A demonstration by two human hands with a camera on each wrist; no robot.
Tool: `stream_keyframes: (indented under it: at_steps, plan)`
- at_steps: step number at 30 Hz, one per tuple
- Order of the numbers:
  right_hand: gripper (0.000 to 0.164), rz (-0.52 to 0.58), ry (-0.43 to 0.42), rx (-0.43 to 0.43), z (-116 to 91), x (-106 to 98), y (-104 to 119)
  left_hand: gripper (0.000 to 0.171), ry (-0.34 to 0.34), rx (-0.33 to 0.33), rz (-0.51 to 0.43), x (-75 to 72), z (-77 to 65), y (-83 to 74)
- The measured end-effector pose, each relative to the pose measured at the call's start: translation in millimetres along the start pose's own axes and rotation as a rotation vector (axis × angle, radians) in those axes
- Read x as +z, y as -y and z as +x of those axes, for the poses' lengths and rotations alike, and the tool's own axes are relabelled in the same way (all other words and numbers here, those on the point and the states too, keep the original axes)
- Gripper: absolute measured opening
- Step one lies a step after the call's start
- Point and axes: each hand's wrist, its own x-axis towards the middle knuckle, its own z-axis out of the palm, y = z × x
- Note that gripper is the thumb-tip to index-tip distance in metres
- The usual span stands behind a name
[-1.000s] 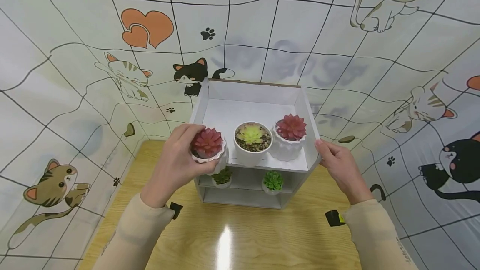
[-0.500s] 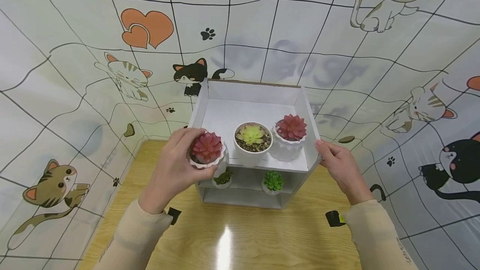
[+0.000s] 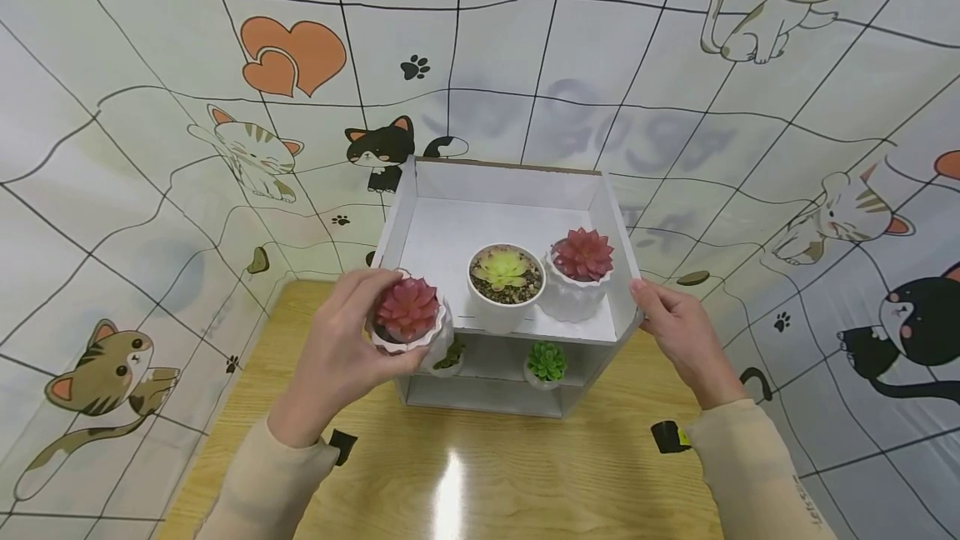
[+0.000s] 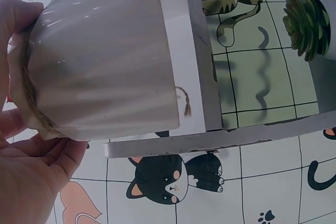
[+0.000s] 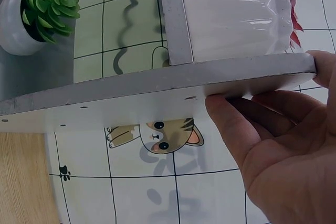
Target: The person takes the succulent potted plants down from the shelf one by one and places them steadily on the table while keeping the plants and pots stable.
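My left hand [image 3: 337, 348] grips a potted red succulent [image 3: 407, 309] by its wavy white rim, thumb on the near side and fingers behind. The pot hangs off the front left corner of the small white shelf [image 3: 472, 219]. In the left wrist view the smooth white pot [image 4: 110, 61] fills the middle, with twine round its neck. My right hand [image 3: 678, 336] pinches the upper right side panel of the shelf; the right wrist view shows the fingertips against the panel's [image 5: 131, 82] outer face and the thumb over its edge.
On the top tier stand a yellow-green succulent [image 3: 502, 267] and another red succulent [image 3: 582, 255] in white pots. Below, a green succulent [image 3: 546, 362] sits on the middle tier, with a second one [image 3: 452, 354] partly hidden. A wooden table [image 3: 525, 473] carries the shelf; cat-patterned cloth surrounds it.
My left hand has moved the potted red succulent left and slightly toward me, away from the yellow-green one. The right hand has stayed on the side panel.
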Motion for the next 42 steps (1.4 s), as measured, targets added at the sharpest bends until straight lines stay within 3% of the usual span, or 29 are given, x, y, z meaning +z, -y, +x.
stream_keyframes:
  at_steps: [22, 29, 35, 42]
  plan:
    - [0.068, 0.005, 0.006, 0.010, 0, -1, 0, 0.084, -0.022, 0.044, -0.061, 0.8, -28.9, 5.1]
    - [0.070, -0.003, 0.006, 0.026, 0, 0, 1, 0.081, 0.000, -0.008, -0.092, 0.2, -37.8, 4.1]
    - [0.069, -0.003, 0.005, 0.022, 0, 0, 1, 0.080, -0.023, 0.019, -0.105, 1.6, -45.6, 4.8]
    - [0.069, -0.004, 0.002, 0.017, -1, 0, 1, 0.081, -0.003, -0.014, -0.117, 4.0, -58.1, 6.7]
